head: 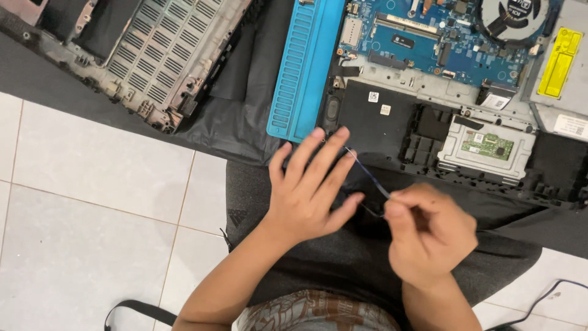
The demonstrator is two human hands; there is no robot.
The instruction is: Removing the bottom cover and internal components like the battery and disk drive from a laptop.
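My right hand (429, 233) is closed, pinching one end of a thin flat ribbon cable (370, 178) that runs up and left toward the fingertips of my left hand (309, 187). My left hand has its fingers spread and extended, and its fingertips touch or hover at the cable's far end, right at the front edge of an opened laptop chassis (392, 119). The chassis shows a blue motherboard (429, 37), a fan (511, 15) and a touchpad board (487, 147). Both hands are over my lap, above dark grey trousers (343, 251).
A blue ridged mat or tray (303, 67) lies left of the chassis. The removed laptop bottom cover (147, 52) with vent slots sits at the upper left on black cloth (239, 122). White floor tiles (92, 214) are on the left; a black strap (131, 306) and black cord (545, 297) lie near the bottom.
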